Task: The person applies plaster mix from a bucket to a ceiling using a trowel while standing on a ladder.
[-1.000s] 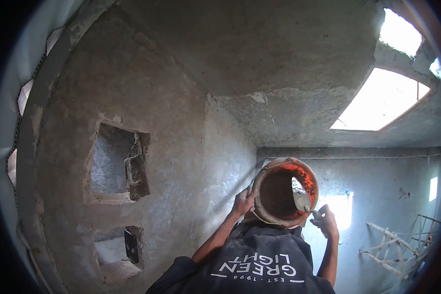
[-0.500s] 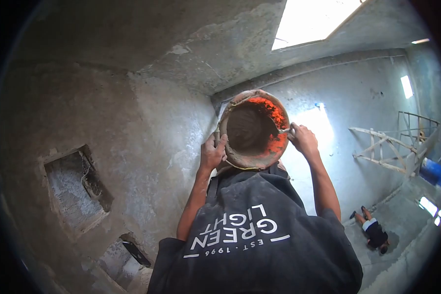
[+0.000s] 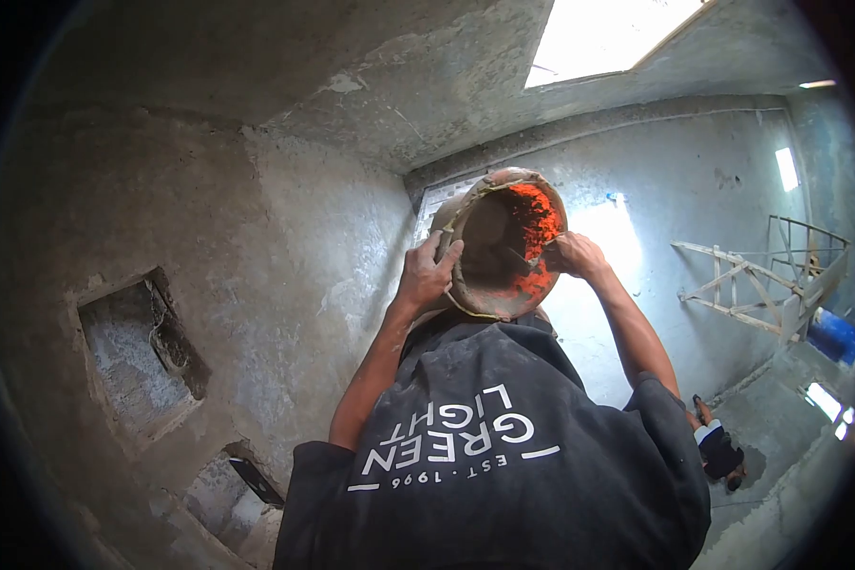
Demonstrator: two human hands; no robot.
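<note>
A round bucket, caked with grey mortar outside and bright orange on part of its inside wall, is held up in front of my chest, tilted. Grey mortar lies in its shadowed bottom. My left hand grips the left rim, its thumb and fingers dusted with grey. At the opposite rim, my right hand is closed around a trowel handle. The trowel blade reaches into the bucket, partly lost in shadow. Most of the handle is hidden by my fingers.
Bare plastered walls surround me. A recess and a lower opening are at left. A metal scaffold frame and a blue barrel stand at right. Another person is on the floor area below right.
The bucket has tipped further, and my left hand has shifted up along its rim. My right hand has moved inward, bringing the trowel deeper inside the bucket.
</note>
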